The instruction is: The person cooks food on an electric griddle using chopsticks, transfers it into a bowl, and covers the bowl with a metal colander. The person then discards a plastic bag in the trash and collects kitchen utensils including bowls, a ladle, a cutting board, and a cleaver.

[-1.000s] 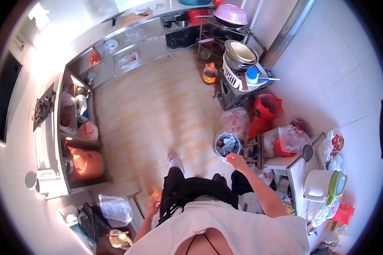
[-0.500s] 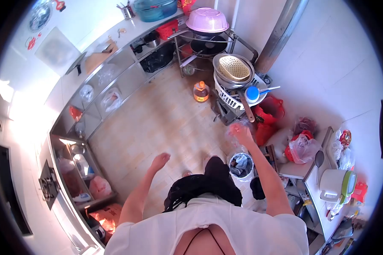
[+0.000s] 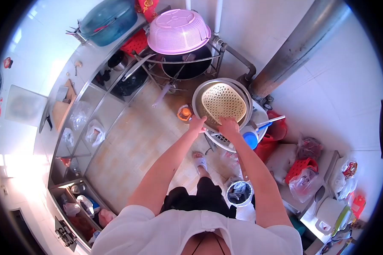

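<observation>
A pale yellow perforated basket [image 3: 223, 100] sits tilted inside a wide metal basin [image 3: 197, 102], on top of a white plastic rack [image 3: 227, 146]. My right hand [image 3: 229, 127] is closed at the near rim of the yellow basket; its fingertips are partly hidden. At the basin's near left rim, my left hand [image 3: 195, 125] is closed with the thumb on top and fingers below. Just left of the basin stands a bottle with an orange cap [image 3: 184, 112]. A blue-lidded container [image 3: 250, 140] lies beside my right wrist.
A pink colander [image 3: 178, 34] rests upside down on a metal stand over a dark pan [image 3: 185, 66]. A lined waste bin [image 3: 239, 193] stands near my feet. A thick metal pipe [image 3: 300, 46] slants along the right wall. Shelves [image 3: 110, 102] line the left side.
I have moved closer to the stacked basins. Both hands, apart and empty-looking before, have reached forward and come together at the near rims of the basket and basin.
</observation>
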A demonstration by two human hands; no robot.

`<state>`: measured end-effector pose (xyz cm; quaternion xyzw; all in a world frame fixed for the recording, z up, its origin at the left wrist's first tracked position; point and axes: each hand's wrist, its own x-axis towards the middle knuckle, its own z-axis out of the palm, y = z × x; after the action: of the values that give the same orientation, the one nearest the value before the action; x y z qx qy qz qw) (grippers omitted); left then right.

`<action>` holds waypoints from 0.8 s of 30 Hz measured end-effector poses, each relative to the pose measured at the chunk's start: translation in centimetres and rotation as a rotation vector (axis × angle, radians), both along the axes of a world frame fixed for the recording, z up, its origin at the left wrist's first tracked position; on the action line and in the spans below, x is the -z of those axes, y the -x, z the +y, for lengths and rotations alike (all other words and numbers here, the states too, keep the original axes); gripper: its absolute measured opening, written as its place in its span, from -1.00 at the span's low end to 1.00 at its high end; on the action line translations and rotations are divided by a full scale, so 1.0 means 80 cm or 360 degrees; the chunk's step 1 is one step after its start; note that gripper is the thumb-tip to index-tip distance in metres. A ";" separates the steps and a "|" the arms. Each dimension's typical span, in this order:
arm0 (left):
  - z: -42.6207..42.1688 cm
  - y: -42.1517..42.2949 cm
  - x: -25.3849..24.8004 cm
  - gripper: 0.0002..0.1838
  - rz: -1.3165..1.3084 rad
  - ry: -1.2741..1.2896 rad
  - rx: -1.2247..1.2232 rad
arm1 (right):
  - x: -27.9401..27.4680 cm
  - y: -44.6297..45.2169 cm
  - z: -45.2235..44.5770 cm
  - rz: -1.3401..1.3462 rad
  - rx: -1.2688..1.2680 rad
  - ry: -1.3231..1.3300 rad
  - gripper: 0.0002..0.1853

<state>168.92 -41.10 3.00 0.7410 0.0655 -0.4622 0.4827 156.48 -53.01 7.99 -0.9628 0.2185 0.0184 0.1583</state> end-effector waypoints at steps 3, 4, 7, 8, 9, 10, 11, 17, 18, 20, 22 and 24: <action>-0.005 0.005 0.029 -0.46 -0.0131 0.0051 -0.0264 | 0.018 -0.005 -0.008 0.0175 -0.0043 -0.0071 -0.83; -0.005 0.006 0.021 -0.45 -0.0091 0.0076 -0.0275 | -0.003 -0.002 -0.011 0.0039 0.0013 -0.0076 -0.85; 0.028 0.004 -0.016 -0.50 -0.0414 0.0190 -0.0225 | -0.115 0.013 -0.021 -0.0411 0.0223 -0.0121 -0.87; 0.051 0.000 -0.035 -0.54 -0.0395 0.0264 -0.0312 | -0.153 0.015 -0.028 -0.0568 0.0242 -0.0066 -0.89; 0.082 0.000 -0.058 -0.57 -0.0378 0.0339 -0.0401 | -0.182 0.017 -0.036 -0.0726 0.0260 -0.0012 -0.91; 0.113 0.000 -0.089 -0.59 -0.0398 0.0245 -0.0434 | -0.200 0.019 -0.047 -0.0606 0.0233 0.0093 -0.91; 0.148 0.003 -0.116 -0.60 -0.0422 0.0154 -0.0472 | -0.209 0.019 -0.058 -0.0493 0.0200 0.0203 -0.91; 0.372 0.115 -0.151 -0.64 -0.0206 -0.0008 -0.1448 | -0.060 -0.009 -0.034 0.0313 -0.0291 0.0296 -0.87; 0.396 0.144 -0.156 -0.65 -0.0226 0.0026 -0.1581 | -0.046 -0.019 -0.015 0.0361 -0.0348 0.0290 -0.87; 0.445 0.211 -0.156 -0.65 -0.0193 0.0030 -0.1827 | -0.006 -0.027 0.002 0.0458 -0.0375 0.0353 -0.78; 0.489 0.292 -0.141 -0.64 -0.0079 -0.0011 -0.2053 | -0.012 -0.029 0.024 0.0407 -0.0387 0.0450 -0.63; 0.495 0.356 -0.157 -0.65 -0.0129 -0.0067 -0.2293 | -0.019 -0.038 0.048 0.0023 -0.0535 0.0545 -0.44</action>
<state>140.45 -1.49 15.58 0.5394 0.5288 0.0002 0.6553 159.49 -49.13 9.49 -0.9982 0.0563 0.0141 -0.0142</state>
